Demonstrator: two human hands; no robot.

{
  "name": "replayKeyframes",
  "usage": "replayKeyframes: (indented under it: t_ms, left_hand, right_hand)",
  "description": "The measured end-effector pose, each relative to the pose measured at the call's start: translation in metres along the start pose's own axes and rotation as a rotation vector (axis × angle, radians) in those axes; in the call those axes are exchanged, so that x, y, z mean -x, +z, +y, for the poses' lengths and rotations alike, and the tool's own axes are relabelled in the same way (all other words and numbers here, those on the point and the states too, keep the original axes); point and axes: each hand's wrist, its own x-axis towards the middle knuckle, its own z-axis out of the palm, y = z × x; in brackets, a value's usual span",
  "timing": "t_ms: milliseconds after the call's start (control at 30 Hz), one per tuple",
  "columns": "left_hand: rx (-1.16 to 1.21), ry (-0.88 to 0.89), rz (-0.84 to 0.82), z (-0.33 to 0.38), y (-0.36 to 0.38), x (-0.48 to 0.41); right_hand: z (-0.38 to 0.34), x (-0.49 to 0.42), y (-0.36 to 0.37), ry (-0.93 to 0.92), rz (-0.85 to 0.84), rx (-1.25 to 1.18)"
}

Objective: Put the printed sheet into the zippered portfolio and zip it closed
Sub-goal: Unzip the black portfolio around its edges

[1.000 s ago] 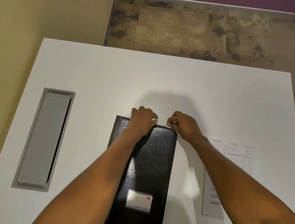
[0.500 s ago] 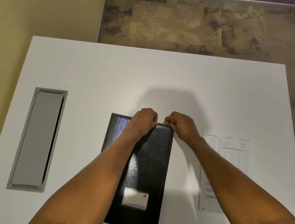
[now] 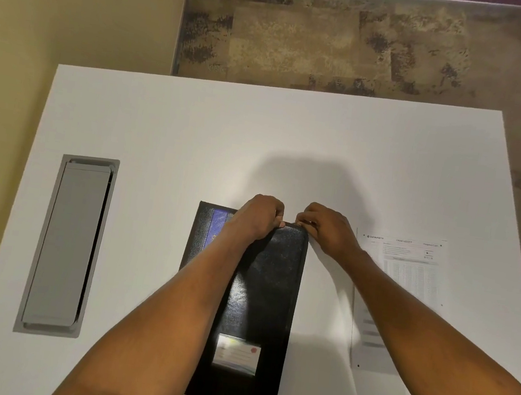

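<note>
Flat on white table (image 3: 195,130): black zippered portfolio (image 3: 259,299), printed sheet (image 3: 407,274) just right of it. At the portfolio's far edge, left hand (image 3: 258,218) curled, gripping it; right hand (image 3: 326,228) fingers pinched at the zipper, pull itself hidden.

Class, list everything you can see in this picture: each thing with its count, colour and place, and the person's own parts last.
Table: one, white, fills the middle.
Portfolio: one, black, table centre, a card window near its near end.
Printed sheet: one, white, right of the portfolio, partly under the right forearm.
Cable hatch: one, grey, set into the table's left.
Floor: brown mottled, beyond the table.
Wall: yellowish, left.
Left hand: on the portfolio's far edge.
Right hand: at its far right corner.
</note>
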Motion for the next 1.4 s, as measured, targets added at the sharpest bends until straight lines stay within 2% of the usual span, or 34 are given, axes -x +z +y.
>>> replayKeyframes:
  t_ms: [233,667,1000,1267,1400]
  left_hand:
    - [0.066,-0.065,0.056,-0.012,-0.003,-0.004]
    - [0.053,-0.037,0.099,-0.024,-0.028,-0.011]
    - [0.175,-0.129,0.194,-0.030,-0.028,-0.020]
    - [0.207,-0.176,0.268,-0.030,-0.019,-0.028]
    - [0.225,-0.197,0.276,-0.031,-0.015,-0.030]
  right_hand:
    - [0.006,0.031,0.008,0.072,0.131,-0.074]
    - [-0.029,0.116,0.056,0.146,0.288,-0.015]
    - [-0.038,0.195,0.093,0.222,0.221,0.043]
    - [-0.058,0.247,0.114,0.362,0.168,0.077]
    - [-0.073,0.275,0.132,0.345,0.299,-0.012]
